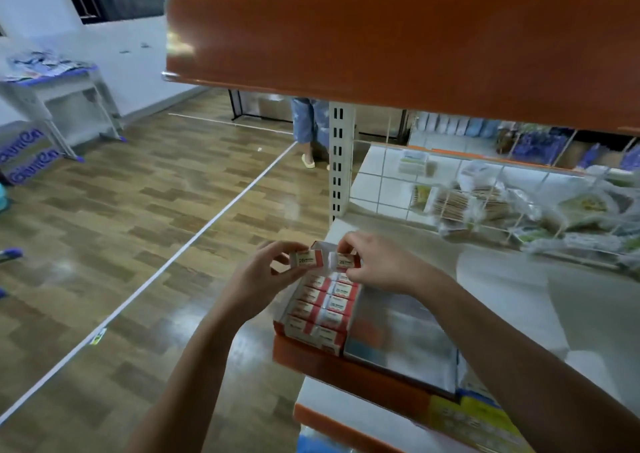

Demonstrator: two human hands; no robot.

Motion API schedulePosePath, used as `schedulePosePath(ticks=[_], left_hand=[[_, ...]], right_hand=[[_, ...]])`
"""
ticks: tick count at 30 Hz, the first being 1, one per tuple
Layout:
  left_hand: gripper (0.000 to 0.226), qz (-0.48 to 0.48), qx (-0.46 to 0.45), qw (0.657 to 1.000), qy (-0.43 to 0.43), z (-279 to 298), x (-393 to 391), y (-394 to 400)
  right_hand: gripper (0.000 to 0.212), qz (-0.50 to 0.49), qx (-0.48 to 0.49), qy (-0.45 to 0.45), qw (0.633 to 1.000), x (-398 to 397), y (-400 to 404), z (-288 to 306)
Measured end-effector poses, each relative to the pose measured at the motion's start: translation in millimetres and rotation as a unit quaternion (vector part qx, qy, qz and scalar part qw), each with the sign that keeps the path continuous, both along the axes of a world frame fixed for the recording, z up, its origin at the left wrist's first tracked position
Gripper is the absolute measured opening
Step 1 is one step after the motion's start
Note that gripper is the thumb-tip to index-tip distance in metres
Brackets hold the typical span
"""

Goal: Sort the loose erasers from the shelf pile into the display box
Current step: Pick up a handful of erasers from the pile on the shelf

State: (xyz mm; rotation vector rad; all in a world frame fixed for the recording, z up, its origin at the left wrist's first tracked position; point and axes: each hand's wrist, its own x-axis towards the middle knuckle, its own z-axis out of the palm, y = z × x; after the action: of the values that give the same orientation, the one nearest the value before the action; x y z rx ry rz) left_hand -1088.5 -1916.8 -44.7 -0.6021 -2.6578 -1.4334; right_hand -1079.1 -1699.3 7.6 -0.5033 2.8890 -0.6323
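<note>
my left hand [266, 272] is pinching one eraser [306, 258], my right hand [375, 262] is gripping another eraser [343, 262], both just above the display box [320, 310] on the shelf [502, 279].

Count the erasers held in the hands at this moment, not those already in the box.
2. One eraser is pinched in the left hand; the other eraser is in the right hand, over the far end of the display box. None seems hidden.

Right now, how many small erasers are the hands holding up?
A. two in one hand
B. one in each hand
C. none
B: the left hand pinches one red-and-white 2B eraser and the right hand another, above the red cardboard display box.
</note>
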Motion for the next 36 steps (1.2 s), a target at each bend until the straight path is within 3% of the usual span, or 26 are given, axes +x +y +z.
schedulePosePath(ticks=[5,15,22,36], left_hand=[[0.037,-0.028,0.023,0.999,0.010,-3,-20,-21],[0.032,-0.095,0.043,0.994,-0.030,0,-37,-42],[0.032,-0.124,0.031,0.991,-0.037,1,-43,-52],[0.032,-0.163,0.000,0.984,-0.067,-1,-54,-46]], right_hand=[[0.024,-0.043,0.012,-0.008,0.999,-10,-24,-17],[0.023,-0.159,0.010,0.065,0.985,-19,-52,-49],[0.021,-0.166,0.066,0.067,0.982,-24,-57,-57],[0.029,-0.181,-0.008,0.057,0.982,-17,-58,-61]])
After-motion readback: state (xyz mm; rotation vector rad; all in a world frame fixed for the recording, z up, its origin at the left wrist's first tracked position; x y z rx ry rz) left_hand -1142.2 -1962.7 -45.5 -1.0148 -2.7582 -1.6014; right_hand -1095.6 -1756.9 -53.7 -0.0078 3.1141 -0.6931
